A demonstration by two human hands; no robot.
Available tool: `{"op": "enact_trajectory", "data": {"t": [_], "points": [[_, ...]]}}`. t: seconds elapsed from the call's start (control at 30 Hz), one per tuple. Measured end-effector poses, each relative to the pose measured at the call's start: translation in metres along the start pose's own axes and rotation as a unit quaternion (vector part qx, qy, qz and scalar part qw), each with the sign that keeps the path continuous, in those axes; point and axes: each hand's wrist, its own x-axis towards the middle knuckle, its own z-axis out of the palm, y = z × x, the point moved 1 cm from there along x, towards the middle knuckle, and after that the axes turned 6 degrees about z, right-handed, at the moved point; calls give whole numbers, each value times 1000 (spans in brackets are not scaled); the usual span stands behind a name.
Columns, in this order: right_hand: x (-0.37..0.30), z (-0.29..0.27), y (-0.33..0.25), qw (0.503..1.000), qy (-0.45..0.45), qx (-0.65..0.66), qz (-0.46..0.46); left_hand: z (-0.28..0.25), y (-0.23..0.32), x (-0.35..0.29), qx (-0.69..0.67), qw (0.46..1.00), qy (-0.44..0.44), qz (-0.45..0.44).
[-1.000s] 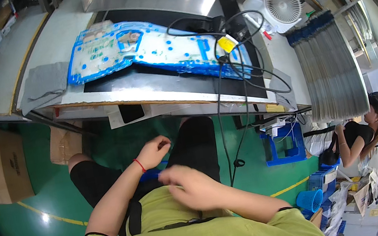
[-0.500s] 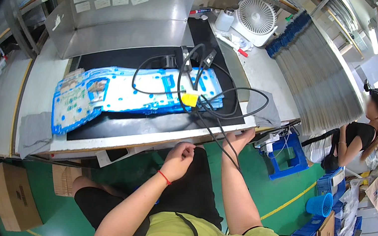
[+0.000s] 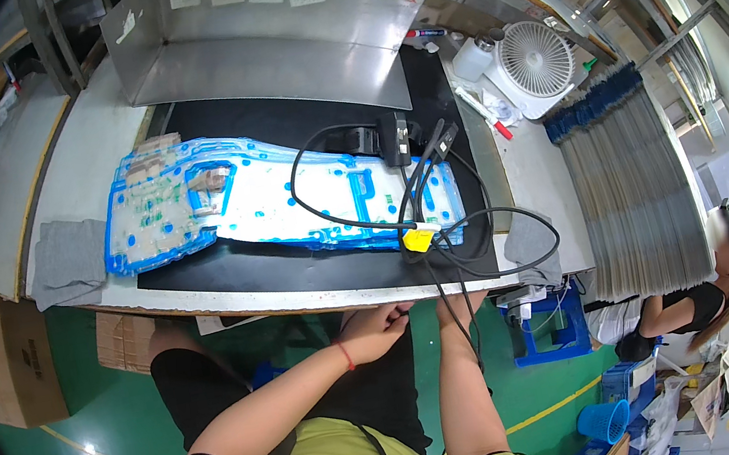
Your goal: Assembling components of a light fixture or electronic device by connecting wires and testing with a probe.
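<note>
My left hand (image 3: pixel 377 332) is closed, its fingers curled in just below the table's front edge, above my lap. What it holds, if anything, does not show. Just beneath the same edge is my right hand (image 3: pixel 462 304), its fingers hidden by the tabletop. Black cables (image 3: pixel 449 261) hang over the edge beside it. On a black mat (image 3: pixel 226 273) lies a stack of flat, clear sheets with blue borders and dots (image 3: pixel 271 195). Black cables with dark connectors (image 3: pixel 395 139) and a yellow tag (image 3: pixel 418 238) rest across the stack's right end.
A bent metal panel (image 3: pixel 255 47) stands behind the mat. To the right are a white fan (image 3: pixel 534 66), a red-capped marker (image 3: pixel 500 127) and a tall row of grey sheets (image 3: pixel 631 190). Grey cloths (image 3: pixel 70 260) lie at the left. Another person (image 3: pixel 691 306) sits far right.
The view has shifted, so the table sits lower and further right. My left hand has come up to the table edge, and my right hand shows less of its fingers. The stack looks unchanged.
</note>
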Motion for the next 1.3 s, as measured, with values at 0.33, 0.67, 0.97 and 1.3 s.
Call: {"op": "enact_trajectory", "data": {"t": [0.33, 0.67, 0.97, 1.3], "points": [[4, -15, -17, 941, -13, -311, -129, 17, -14, 42, 177, 976, -1, 129], [7, -19, 4, 971, -24, 222, 82, -22, -17, 63, 257, 948, -15, 187], [-91, -4, -59, 944, -15, 207, 255, -56, -24, -5, 562, 791, 116, 213], [-166, 12, -107, 791, -425, 334, 285, -109, 5, -123, -435, 895, -72, -69]]}}
